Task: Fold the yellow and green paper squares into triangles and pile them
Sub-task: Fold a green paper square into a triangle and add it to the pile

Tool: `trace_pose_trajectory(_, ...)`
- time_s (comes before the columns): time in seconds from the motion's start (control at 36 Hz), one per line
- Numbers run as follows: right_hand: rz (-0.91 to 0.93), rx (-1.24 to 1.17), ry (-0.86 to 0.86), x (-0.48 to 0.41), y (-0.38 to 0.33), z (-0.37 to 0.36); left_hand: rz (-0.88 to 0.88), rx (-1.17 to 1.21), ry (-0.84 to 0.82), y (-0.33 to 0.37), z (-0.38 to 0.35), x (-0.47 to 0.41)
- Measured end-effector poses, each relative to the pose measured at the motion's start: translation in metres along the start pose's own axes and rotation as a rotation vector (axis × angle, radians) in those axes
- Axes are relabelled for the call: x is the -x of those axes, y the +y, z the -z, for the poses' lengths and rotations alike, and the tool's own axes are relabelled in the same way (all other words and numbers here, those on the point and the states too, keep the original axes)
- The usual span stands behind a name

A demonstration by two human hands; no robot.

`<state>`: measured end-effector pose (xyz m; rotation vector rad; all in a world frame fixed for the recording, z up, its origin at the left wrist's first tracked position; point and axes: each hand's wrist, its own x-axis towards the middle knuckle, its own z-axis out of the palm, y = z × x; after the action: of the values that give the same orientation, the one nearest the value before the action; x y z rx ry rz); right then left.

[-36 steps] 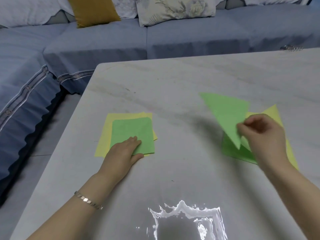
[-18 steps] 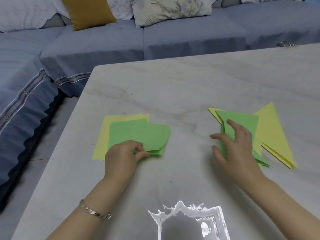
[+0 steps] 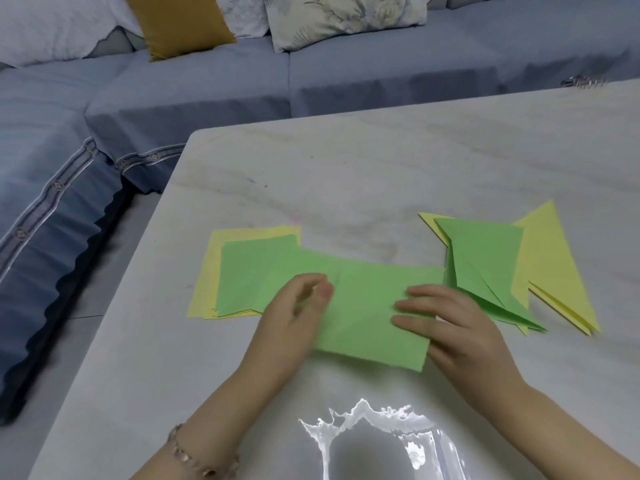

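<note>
Left hand: blurred; its fingers curl onto the left part of the loose green sheet, but I cannot tell whether they pinch it.
Right hand: fingers straight and slightly spread on the sheet's right edge; thumb out of sight.
Green sheet: lies between the square stack and the folded triangles, overlapping the stack's right side.
Square stack: green on yellow.
Folded triangles: green over yellow, touching the sheet's right end.
Table: pale marbled top, with a white glare patch at the near edge.
Far table edge: metallic object, too small to identify.
Room: blue-grey sofa behind, with a mustard cushion and a floral pillow, both cut off at the top.
</note>
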<state>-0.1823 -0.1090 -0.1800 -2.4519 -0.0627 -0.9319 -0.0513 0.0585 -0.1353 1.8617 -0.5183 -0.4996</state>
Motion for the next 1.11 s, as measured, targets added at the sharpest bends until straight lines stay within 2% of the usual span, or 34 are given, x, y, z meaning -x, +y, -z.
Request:
trace_pose_trajectory(0.08, 0.051, -0.049, -0.013, 0.009, -0.003, 0.005, 0.392, 0.217, -0.052, 0.003, 0.002, -0.015)
trace_pose_trajectory(0.11, 0.069, -0.062, -0.031, 0.011, -0.004, 0.006, 0.461, 0.257, -0.111, 0.005, 0.002, -0.017)
trace_pose_trajectory(0.17, 0.098, -0.060, -0.089, 0.013, -0.004, 0.009, 0.492, 0.248, -0.159, 0.006, 0.000, -0.020)
trace_pose_trajectory(0.25, 0.119, 0.035, -0.240, 0.015, -0.001, 0.012, 0.366, 0.140, -0.092, 0.005, -0.008, -0.025)
trace_pose_trajectory(0.33, 0.006, -0.005, -0.321, 0.009, -0.008, 0.017, 0.165, 0.069, -0.064, 0.007, -0.018, -0.026)
trace_pose_trajectory(0.44, -0.309, -0.138, -0.246, -0.004, -0.018, 0.016, 0.005, 0.002, -0.145, 0.013, -0.029, -0.017)
trace_pose_trajectory(0.53, -0.611, -0.277, -0.201, -0.015, -0.020, 0.013, -0.007, 0.023, -0.178, 0.016, -0.033, -0.008)
trace_pose_trajectory(0.61, -0.750, -0.393, -0.112, -0.020, -0.019, 0.010, 0.022, 0.079, -0.183, 0.019, -0.034, -0.002)
trace_pose_trajectory(0.83, -0.878, -0.559, 0.023, -0.024, -0.027, 0.006, 0.008, 0.167, -0.145, 0.020, -0.035, 0.012)
trace_pose_trajectory(0.89, -0.903, -0.583, 0.024, -0.024, -0.029, 0.006, 0.013, 0.168, -0.092, 0.017, -0.037, 0.013)
trace_pose_trajectory(1.11, -0.848, -0.573, 0.032, -0.026, -0.036, 0.008, 0.045, 0.228, 0.046, 0.014, -0.041, 0.017)
